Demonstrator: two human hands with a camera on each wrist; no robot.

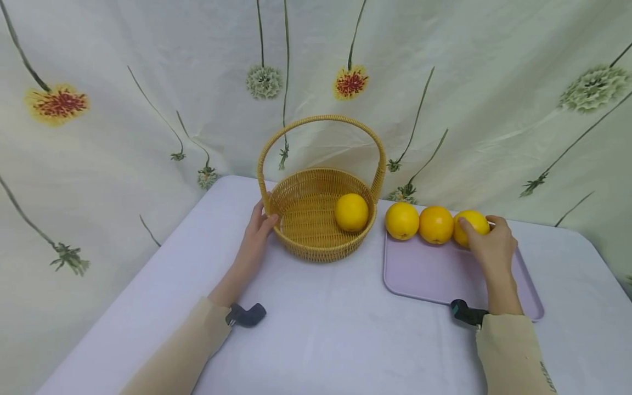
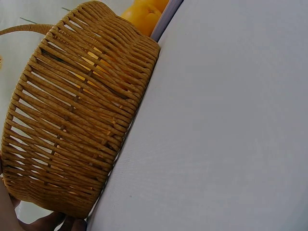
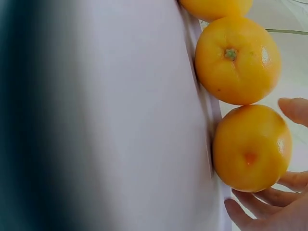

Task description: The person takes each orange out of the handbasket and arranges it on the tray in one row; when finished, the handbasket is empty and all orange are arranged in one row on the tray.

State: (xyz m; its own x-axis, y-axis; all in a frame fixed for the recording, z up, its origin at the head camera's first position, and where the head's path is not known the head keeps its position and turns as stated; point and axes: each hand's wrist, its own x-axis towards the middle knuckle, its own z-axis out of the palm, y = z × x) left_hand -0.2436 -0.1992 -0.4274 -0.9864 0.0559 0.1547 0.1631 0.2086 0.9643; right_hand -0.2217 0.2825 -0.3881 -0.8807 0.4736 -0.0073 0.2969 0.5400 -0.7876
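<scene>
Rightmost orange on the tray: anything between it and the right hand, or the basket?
Nothing visible between the right hand and that orange. Toward the basket, two other oranges stand in line, then the basket's rim.

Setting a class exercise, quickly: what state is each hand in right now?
Left hand: closed, holding the basket by its side.
Right hand: open around the rightmost orange, its grip apparently not closed.

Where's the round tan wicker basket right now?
In the head view, the round tan wicker basket stands left of the rectangular lilac tray, with the left hand holding the basket's left side.
</scene>
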